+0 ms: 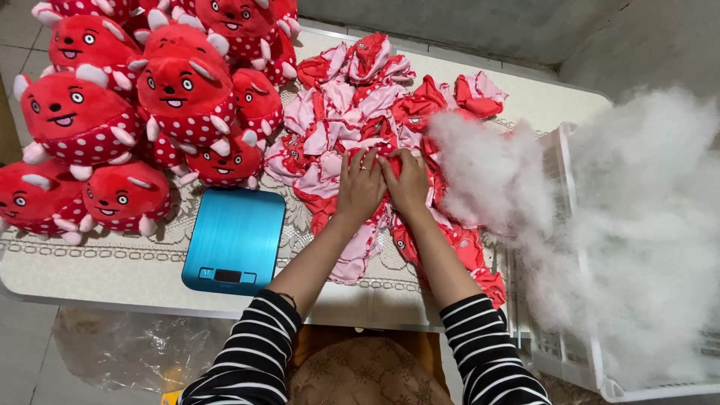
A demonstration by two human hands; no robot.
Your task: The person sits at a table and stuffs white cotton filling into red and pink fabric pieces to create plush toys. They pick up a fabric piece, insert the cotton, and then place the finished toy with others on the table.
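I am pressing my left hand (360, 187) and right hand (409, 184), fingers spread, side by side on the unstuffed toy skins (337, 112) heaped under them; white stuffing (487, 172) beside my right hand could snag and scatter.

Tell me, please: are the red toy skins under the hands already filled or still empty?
Empty. The red and pink skins lie flat and crumpled under the left hand and right hand, unlike the round plush toys.
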